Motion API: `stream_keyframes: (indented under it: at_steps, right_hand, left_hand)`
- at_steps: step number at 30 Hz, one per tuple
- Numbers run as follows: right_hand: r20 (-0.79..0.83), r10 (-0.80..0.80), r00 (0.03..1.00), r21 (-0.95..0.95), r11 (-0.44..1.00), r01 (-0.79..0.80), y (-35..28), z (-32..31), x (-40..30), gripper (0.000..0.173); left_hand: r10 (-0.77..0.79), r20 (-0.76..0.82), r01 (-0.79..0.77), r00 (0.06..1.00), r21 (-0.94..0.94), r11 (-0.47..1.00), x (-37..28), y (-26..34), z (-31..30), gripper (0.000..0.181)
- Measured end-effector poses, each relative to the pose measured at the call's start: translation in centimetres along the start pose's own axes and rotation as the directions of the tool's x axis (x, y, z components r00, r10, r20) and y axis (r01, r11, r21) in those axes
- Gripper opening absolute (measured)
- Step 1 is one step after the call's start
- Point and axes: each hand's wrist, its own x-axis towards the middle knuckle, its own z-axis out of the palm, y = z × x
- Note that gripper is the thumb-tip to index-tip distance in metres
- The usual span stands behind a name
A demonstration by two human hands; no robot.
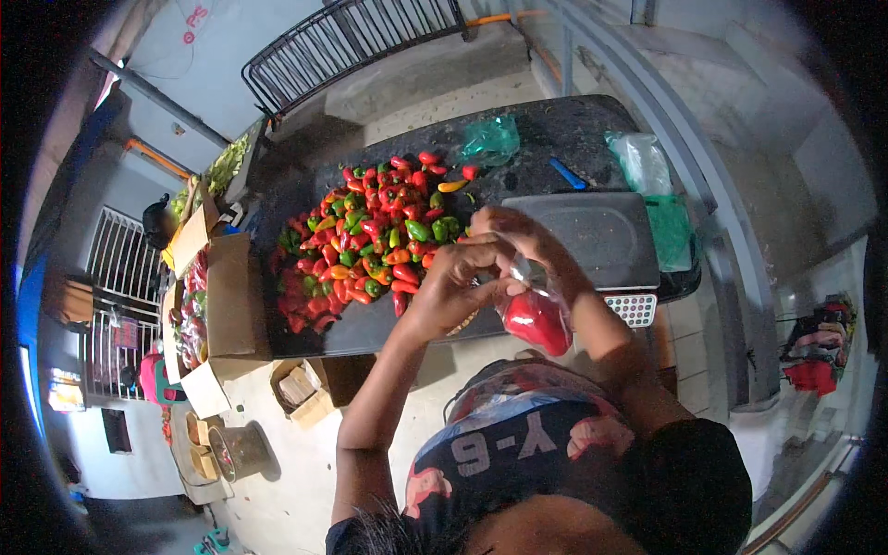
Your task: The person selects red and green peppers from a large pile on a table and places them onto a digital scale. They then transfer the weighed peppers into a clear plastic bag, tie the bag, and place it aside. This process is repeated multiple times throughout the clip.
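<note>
Beneath my hands hangs a clear plastic bag with red peppers (pixel 538 322) inside, gathered at its neck. The fingertips of my left hand (pixel 461 281) pinch that neck. My right hand (pixel 513 232) is at the upper end of the neck, its fingers curled in on the plastic and partly hidden. To the left, a large heap of red, green and orange peppers (pixel 374 236) lies on the black tabletop (pixel 555 121). A flat scale with a keypad (pixel 590 232) sits just right of my hands. Beyond it lies a blue handheld tool (pixel 568 173), its kind unclear.
Green plastic (pixel 491 141) lies behind the heap. Clear plastic bags (pixel 642 165) and green plastic bags (pixel 669 232) are at the table's right end. An open cardboard box (pixel 237 298) of bagged peppers adjoins the left end. A smaller box (pixel 309 409) and a bin (pixel 239 451) stand below; a person (pixel 166 222) is beyond.
</note>
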Motion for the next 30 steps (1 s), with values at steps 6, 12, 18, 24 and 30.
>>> stream_keyframes:
  at_steps: [6,12,18,24,30]
  right_hand:
    - [0.060,0.032,0.998,0.285,0.957,-0.048,9.9,3.5,0.9,0.036]
    - [-0.175,0.147,0.974,0.335,0.939,-0.081,10.6,4.7,-1.4,0.035]
    - [-0.462,-0.232,0.856,-0.780,0.567,-0.267,3.7,0.8,-4.7,0.026]
    - [-0.318,-0.401,0.859,-0.825,0.564,-0.042,-0.4,-5.1,-4.1,0.033]
    - [0.181,-0.247,0.952,-0.854,0.440,0.277,-4.6,-1.3,-2.4,0.031]
  left_hand:
    - [0.296,-0.086,-0.185,0.951,0.606,0.774,4.0,0.8,-1.8,0.017]
    - [0.281,-0.358,0.047,0.891,0.686,0.726,4.1,-5.6,-6.2,0.014]
    - [0.191,-0.435,0.154,0.880,0.642,0.751,1.0,-11.5,-7.0,0.010]
    - [0.058,-0.137,0.012,0.989,0.463,0.886,0.1,-5.4,-2.5,0.020]
    - [0.032,0.014,-0.032,0.999,0.005,0.999,1.2,-0.9,-0.7,0.010]
